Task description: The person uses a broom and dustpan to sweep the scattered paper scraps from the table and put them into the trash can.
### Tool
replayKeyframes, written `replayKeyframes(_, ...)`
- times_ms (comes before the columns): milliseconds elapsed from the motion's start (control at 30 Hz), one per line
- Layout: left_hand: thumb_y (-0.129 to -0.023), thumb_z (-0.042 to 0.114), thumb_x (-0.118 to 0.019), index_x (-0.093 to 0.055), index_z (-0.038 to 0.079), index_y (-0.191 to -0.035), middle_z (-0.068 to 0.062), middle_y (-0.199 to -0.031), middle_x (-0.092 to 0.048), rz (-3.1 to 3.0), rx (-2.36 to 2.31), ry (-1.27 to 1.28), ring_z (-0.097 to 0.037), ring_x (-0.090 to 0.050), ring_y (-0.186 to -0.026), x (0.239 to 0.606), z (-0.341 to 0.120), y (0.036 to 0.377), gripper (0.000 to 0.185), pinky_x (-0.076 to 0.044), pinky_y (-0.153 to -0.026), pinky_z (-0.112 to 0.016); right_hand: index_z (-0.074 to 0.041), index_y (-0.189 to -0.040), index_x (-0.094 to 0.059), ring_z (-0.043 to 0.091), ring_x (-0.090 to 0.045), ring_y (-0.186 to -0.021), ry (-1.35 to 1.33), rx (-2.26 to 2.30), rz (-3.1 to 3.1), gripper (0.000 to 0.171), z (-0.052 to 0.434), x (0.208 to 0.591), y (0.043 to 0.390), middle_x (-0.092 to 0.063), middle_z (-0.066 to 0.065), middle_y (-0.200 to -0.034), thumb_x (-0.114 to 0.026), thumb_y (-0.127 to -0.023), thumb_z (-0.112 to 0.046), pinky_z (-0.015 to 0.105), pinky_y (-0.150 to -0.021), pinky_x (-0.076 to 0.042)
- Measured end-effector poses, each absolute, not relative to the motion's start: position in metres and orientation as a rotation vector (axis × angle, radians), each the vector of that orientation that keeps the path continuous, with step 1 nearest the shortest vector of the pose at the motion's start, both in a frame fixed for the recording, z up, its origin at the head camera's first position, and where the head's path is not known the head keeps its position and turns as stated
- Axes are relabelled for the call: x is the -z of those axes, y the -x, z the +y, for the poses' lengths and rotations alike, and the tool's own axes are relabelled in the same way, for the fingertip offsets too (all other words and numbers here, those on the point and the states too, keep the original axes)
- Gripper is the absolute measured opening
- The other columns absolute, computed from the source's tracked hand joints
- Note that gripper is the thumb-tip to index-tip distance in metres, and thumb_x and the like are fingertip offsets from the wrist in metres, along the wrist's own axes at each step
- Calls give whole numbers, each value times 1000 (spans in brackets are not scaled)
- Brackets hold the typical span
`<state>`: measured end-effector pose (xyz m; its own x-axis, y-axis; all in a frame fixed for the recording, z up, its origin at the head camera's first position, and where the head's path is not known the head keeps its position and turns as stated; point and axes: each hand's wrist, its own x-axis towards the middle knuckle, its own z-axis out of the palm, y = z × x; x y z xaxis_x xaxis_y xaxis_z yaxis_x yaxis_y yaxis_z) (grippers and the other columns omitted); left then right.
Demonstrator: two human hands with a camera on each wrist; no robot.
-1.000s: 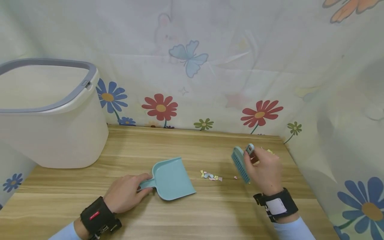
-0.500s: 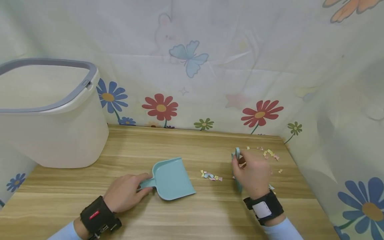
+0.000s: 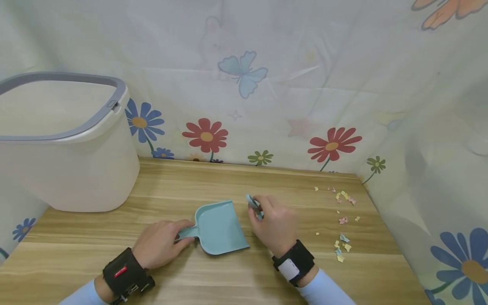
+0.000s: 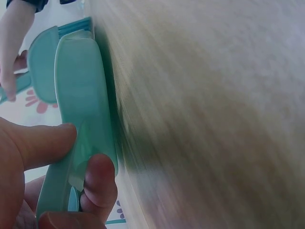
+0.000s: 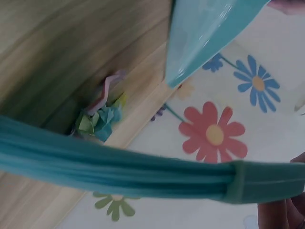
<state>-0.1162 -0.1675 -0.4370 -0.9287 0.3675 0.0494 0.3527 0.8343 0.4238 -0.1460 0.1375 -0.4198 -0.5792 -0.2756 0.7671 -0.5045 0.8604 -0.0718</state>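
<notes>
My left hand (image 3: 162, 244) grips the handle of a light blue dustpan (image 3: 220, 228), which lies flat on the wooden table. In the left wrist view, thumb and fingers wrap the handle of the dustpan (image 4: 83, 81). Right of the pan's front edge, my right hand (image 3: 276, 222) holds a matching small brush by its handle (image 3: 252, 202). Its bristles (image 5: 109, 167) show in the right wrist view. There, a little heap of paper scraps (image 5: 102, 117) lies between brush and dustpan. In the head view my right hand hides that heap.
Loose scraps of coloured paper (image 3: 343, 220) are scattered over the right side of the table (image 3: 244, 182). A tall white bin (image 3: 87, 173) with a grey rim stands at the back left. A flowered curtain (image 3: 282, 106) borders the table's back and right.
My right hand has swept the brush leftward, from the scattered scraps to the dustpan's front edge. The left hand and dustpan have stayed in place.
</notes>
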Motion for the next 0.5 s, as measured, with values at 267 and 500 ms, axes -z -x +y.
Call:
replayKeyframes(267, -93, 37, -78, -74, 21, -124, 9, -93, -73, 2978, -683, -598, 0, -47, -61, 439, -167, 117, 35, -37, -56, -23, -8, -96, -75, 8, -65, -58, -611, -506, -2213, 16, 109, 416, 141, -72, 3, -79, -79, -85, -19, 21, -47, -46)
replayKeyframes(500, -92, 35, -79, -74, 19, -124, 8, -93, -74, 2980, -707, -611, 1, -47, -59, 440, -168, 116, 36, -36, -54, -22, -9, -99, -76, 7, -64, -57, -632, -625, -2227, 16, 91, 411, 139, -73, 2, -79, -80, -87, -19, 18, -50, -47)
